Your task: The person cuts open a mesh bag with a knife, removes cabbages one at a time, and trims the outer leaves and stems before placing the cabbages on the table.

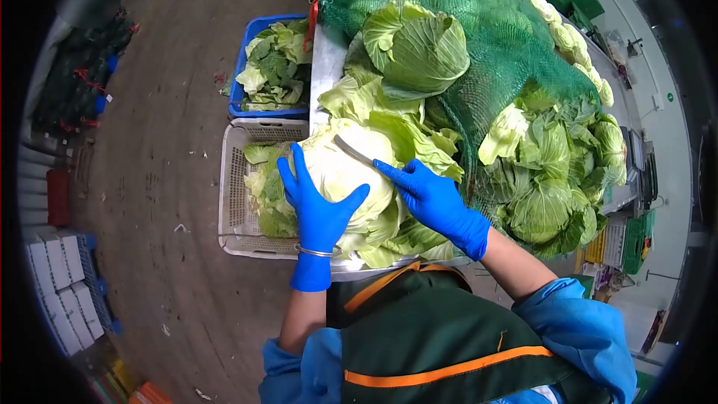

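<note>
A pale, stripped cabbage (340,161) lies near the front edge of the metal table among loose green leaves (407,138). My left hand (318,202), in a blue glove, rests against its near left side with fingers and thumb spread wide. In my right hand (434,198), also gloved in blue, is a knife (353,151), gripped with the index finger stretched along it. Its curved blade reaches left over the top of the pale cabbage. Just behind sits a whole green cabbage (422,52) with its outer leaves on.
A green mesh sack (493,37) covers much of the table, with several cabbages (542,209) at its right. Left of the table, a beige crate (232,202) and a blue crate (241,67) hold leaves. White boxes (63,284) are stacked at far left.
</note>
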Demonstrator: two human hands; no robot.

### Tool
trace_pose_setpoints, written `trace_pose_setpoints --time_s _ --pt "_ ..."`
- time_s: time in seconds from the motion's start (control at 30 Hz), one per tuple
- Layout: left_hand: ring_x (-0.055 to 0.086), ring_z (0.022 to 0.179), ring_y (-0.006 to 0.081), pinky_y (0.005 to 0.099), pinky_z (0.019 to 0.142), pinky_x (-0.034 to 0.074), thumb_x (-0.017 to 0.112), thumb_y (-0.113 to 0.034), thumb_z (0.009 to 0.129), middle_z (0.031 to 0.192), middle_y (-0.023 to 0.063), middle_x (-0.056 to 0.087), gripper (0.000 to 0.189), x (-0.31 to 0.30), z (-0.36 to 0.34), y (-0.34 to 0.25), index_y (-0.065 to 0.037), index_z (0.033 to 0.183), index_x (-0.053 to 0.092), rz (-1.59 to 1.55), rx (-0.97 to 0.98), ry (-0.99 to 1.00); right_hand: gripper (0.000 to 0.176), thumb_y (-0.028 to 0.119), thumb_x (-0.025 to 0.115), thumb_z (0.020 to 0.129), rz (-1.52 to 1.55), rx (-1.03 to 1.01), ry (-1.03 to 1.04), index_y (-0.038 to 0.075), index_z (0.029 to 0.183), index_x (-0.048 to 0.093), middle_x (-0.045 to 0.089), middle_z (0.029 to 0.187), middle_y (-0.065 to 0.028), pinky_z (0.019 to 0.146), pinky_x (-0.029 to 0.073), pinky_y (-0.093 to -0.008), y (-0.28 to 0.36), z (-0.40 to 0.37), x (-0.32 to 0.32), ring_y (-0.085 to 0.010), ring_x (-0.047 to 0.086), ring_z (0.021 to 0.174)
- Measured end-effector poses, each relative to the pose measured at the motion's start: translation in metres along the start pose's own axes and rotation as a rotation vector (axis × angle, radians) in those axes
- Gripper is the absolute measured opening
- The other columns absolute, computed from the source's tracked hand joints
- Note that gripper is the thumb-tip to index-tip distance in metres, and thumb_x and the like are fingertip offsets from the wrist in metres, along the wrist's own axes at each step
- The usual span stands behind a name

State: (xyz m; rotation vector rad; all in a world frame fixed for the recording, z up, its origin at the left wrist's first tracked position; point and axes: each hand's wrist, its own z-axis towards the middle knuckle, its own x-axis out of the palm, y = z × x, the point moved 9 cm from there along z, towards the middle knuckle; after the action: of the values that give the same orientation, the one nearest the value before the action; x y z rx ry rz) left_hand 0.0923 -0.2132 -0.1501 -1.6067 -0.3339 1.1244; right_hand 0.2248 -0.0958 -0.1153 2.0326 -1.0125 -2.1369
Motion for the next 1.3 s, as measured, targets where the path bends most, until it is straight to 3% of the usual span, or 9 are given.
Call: trace_pose_setpoints --time_s 0.47,0.7,0.83,0.9,1.07,1.1,1.17,1.23,1.3 --pt "0.016 0.128 0.0478 0.053 0.1 0.024 0.084 -0.035 0.054 0.139 0.0334 0.009 0.115 0.005 0.0 0.0 -0.008 0.141 0.013 0.053 -0.003 -0.051 0.039 0.018 0.049 0.085 -0.075 0.09 0.016 0.029 0.122 0.052 0.051 0.083 -0.0125 0.058 0.047 -0.04 0.0 0.033 -0.007 -0.0306 0.056 0.07" --pt "0.014 0.131 0.0414 0.0477 0.105 0.021 0.084 -0.033 0.055 0.141 0.0296 0.01 0.112 0.004 0.004 0.004 -0.006 0.14 0.016 -0.046 -0.062 -0.016 0.043 0.017 0.049 0.086 -0.077 0.213 0.043 0.03 0.127 0.047 0.051 0.084 -0.0138 0.062 0.046 -0.0397 0.002 0.009 -0.003 -0.0314 0.056 0.072" --pt "0.014 0.129 0.0468 0.0522 0.103 0.021 0.084 -0.032 0.053 0.139 0.0327 0.01 0.113 0.007 -0.008 -0.002 -0.008 0.141 0.016 -0.002 -0.029 -0.067 0.039 0.02 0.048 0.089 -0.087 0.211 0.003 0.028 0.127 0.047 0.051 0.084 -0.0145 0.063 0.046 -0.0405 -0.017 0.028 -0.008 -0.0327 0.056 0.072" --pt "0.014 0.131 0.0415 0.0488 0.104 0.022 0.085 -0.028 0.054 0.142 0.0281 0.006 0.113 0.005 -0.019 -0.009 -0.009 0.141 0.015 0.012 0.063 -0.089 0.04 0.018 0.046 0.09 -0.151 0.288 -0.206 0.025 0.129 0.045 0.051 0.084 -0.0153 0.063 0.046 -0.0411 -0.034 0.051 -0.04 -0.0338 0.055 0.071" --pt "0.013 0.132 0.0389 0.0471 0.104 0.023 0.085 -0.026 0.051 0.142 0.0252 0.009 0.116 0.003 -0.022 0.003 -0.007 0.141 0.013 0.024 0.06 -0.067 0.078 0.049 0.068 0.072 0.068 0.469 -0.151 0.001 0.128 0.041 0.053 0.108 -0.0213 0.086 0.042 -0.0401 -0.044 0.059 0.01 -0.0347 0.054 0.099" --pt "0.014 0.132 0.0357 0.0449 0.105 0.022 0.085 -0.025 0.052 0.143 0.0224 0.01 0.116 0.003 -0.025 0.015 -0.006 0.141 0.012 -0.04 0.129 -0.036 0.065 0.042 0.067 0.075 0.052 0.433 -0.31 0.003 0.122 0.046 0.057 0.097 -0.0155 0.073 0.047 -0.0377 -0.066 0.071 0.013 -0.0287 0.059 0.085" --pt "0.015 0.133 0.0326 0.0427 0.106 0.021 0.084 -0.024 0.054 0.144 0.0197 0.012 0.116 -0.008 -0.032 0.045 -0.005 0.141 0.01 -0.082 0.202 -0.004 0.044 0.035 0.064 0.078 0.551 0.595 -0.168 0.002 0.106 0.055 0.06 0.082 -0.0132 0.063 0.049 -0.0371 -0.115 0.089 0.027 -0.0268 0.061 0.072" --pt "0.023 0.131 0.0277 0.0392 0.106 0.024 0.083 -0.018 0.055 0.145 0.0149 0.014 0.116 -0.007 -0.027 0.08 -0.003 0.142 0.007 -0.606 0.078 0.208 0.04 0.033 0.063 0.078 0.636 0.588 -0.092 0.002 0.102 0.056 0.057 0.074 -0.0092 0.055 0.046 -0.0342 -0.106 0.09 0.017 -0.0225 0.057 0.064" --pt "0.027 0.129 0.0235 0.0361 0.105 0.027 0.077 -0.016 0.065 0.145 0.0115 0.019 0.103 -0.026 -0.033 0.077 -0.002 0.142 0.01 -0.627 0.065 0.209 0.036 0.031 0.064 0.077 0.72 0.542 -0.049 0.002 0.098 0.056 0.052 0.068 -0.0032 0.043 0.04 -0.0283 -0.076 0.071 -0.002 -0.0149 0.05 0.054"
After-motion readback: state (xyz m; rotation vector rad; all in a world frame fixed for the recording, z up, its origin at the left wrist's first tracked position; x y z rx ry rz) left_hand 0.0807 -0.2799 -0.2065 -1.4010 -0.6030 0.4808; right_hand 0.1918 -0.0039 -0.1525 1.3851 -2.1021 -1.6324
